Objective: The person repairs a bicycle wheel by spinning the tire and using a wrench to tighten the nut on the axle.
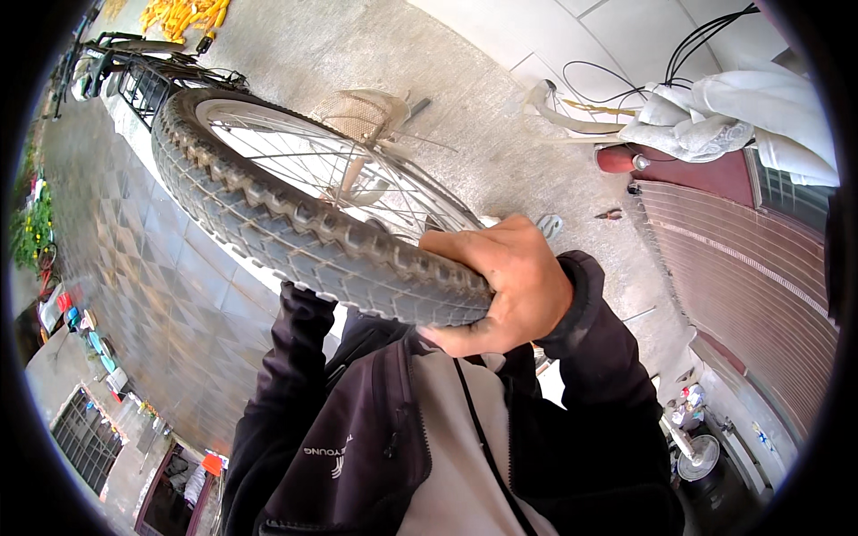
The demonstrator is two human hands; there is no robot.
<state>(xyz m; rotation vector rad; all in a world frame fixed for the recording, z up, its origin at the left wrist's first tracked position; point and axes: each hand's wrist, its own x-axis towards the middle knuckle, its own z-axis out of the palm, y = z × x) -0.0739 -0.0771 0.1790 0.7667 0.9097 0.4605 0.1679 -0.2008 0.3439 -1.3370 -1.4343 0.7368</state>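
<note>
Apparently a home's yard (286, 49): corn (183, 15) at half past ten, plants (34, 230) at nine, barred window (88, 439) at eight.

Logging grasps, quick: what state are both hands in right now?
Left hand: hidden from view, cannot be told.
Right hand: closed around the knobbly bicycle tire.

One knobby bicycle tire (295, 237) at 10 o'clock, one right hand (518, 281) at 3 o'clock, two dark sleeves (603, 335) at 4 and 8, one pair of pliers (609, 214) near 2, one barred window (87, 438) toward 8
</note>
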